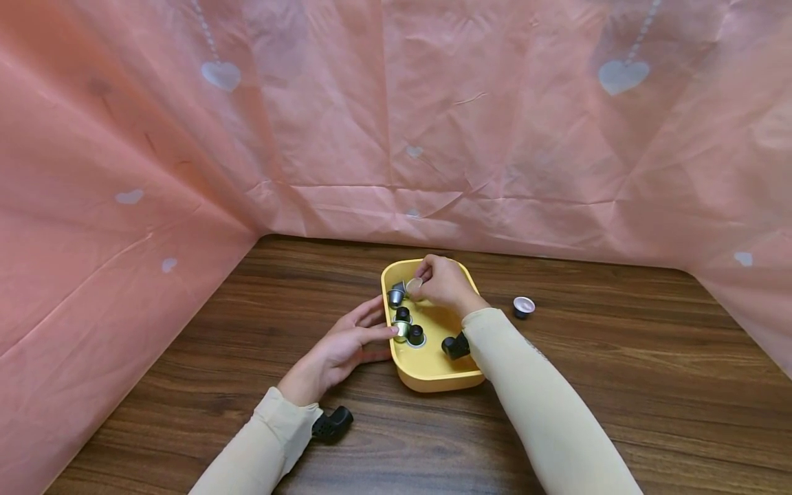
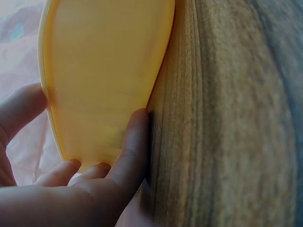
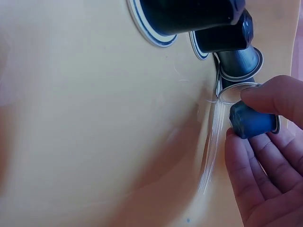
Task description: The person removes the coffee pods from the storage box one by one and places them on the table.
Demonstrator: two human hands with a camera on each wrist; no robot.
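The capsule point(image 1: 414, 287) is pinched in the right hand point(image 1: 447, 283), inside the yellow bin point(image 1: 439, 383); the left hand point(image 1: 342, 347), fingers spread, touches the bin's side and rim. The bin stands on a dark wood-grain tabletop point(image 1: 619, 371), a lone capsule point(image 1: 523, 306) to its right. Crinkled pink sheeting point(image 1: 445, 124) with pale hearts point(image 1: 221, 75) hangs behind and to the left.

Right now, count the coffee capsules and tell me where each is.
7 visible: a capsule pinched by the right hand; one on the table, right of the yellow container; within its left half, two black, one gold, two silvery. The hand may hide others.
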